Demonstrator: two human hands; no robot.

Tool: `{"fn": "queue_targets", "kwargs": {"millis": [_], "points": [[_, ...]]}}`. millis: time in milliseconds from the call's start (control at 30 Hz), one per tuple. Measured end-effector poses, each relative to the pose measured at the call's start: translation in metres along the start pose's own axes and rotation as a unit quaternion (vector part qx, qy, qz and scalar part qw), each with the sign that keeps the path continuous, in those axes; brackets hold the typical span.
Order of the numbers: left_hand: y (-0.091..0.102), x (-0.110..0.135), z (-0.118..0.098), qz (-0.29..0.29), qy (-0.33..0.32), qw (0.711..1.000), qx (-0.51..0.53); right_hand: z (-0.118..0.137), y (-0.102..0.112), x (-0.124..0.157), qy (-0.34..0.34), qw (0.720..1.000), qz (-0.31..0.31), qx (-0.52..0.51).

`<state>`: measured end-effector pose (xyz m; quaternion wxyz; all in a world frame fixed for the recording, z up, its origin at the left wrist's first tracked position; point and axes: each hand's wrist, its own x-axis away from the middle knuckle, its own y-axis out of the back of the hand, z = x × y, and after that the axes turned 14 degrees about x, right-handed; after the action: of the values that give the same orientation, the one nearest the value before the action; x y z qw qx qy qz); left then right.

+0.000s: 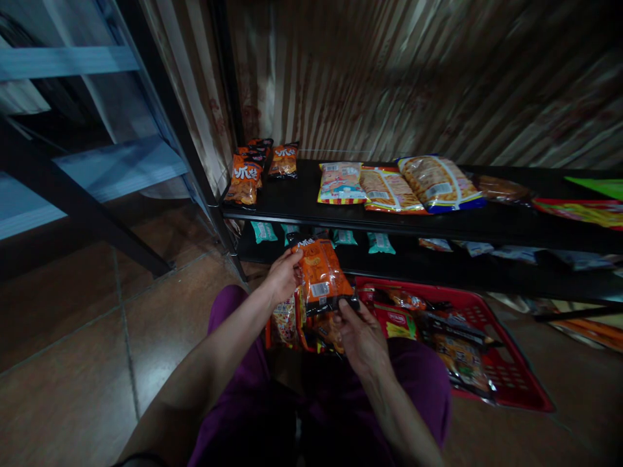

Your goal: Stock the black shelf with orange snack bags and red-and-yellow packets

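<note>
Between my two hands is an orange and black snack bag (321,269), its barcode side facing up. My left hand (283,275) grips its upper left edge, thumb on top. The lower right corner is pinched by my right hand (360,334). Below the bag, more snack packets (285,322) lie in the near left part of a red basket (523,383), partly hidden by my hands and knees. Similar orange bags (246,178) stand at the left end of the black shelf (296,198), with another orange bag (283,161) just beside them.
Clear-fronted snack packs (440,183) lie along the upper shelf. Small teal packets (381,243) sit on the lower shelf. A blue ladder-like frame (111,168) rises at left, near the shelf post (226,240). Striped curtain (389,84) hangs behind, and tiled floor (73,350) spreads at left.
</note>
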<state>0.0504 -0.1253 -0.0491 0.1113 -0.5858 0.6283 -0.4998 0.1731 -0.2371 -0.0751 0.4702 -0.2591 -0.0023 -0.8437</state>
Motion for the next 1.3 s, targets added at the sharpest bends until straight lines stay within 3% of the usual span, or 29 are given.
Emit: {"fn": "queue_targets", "kwargs": {"millis": [467,767,967,1033,1067,1200,1300], "points": [[0.012,-0.003,-0.005,0.025,-0.007,0.999,-0.022,0.007,-0.001,-0.001,-0.047,0.998,0.004,-0.035],[0.013,0.005,-0.004,0.065,0.004,0.998,-0.010,-0.001,-0.003,-0.001,0.066,0.992,-0.054,0.091],[0.015,-0.001,0.005,0.013,-0.038,0.999,0.018,-0.008,0.004,-0.005,0.115,0.976,-0.044,0.182],[0.016,-0.002,0.006,0.000,-0.050,0.998,0.031,-0.007,0.008,-0.008,0.187,0.938,-0.046,0.287],[0.016,-0.002,0.007,-0.005,-0.056,0.998,0.033,-0.005,0.010,-0.009,0.246,0.901,-0.057,0.352],[0.013,-0.001,0.008,-0.021,-0.076,0.997,0.028,0.005,0.005,-0.010,0.465,0.715,-0.044,0.520],[0.007,0.003,0.008,-0.028,-0.110,0.993,0.006,0.006,-0.005,-0.010,0.508,0.648,0.022,0.567]]}}
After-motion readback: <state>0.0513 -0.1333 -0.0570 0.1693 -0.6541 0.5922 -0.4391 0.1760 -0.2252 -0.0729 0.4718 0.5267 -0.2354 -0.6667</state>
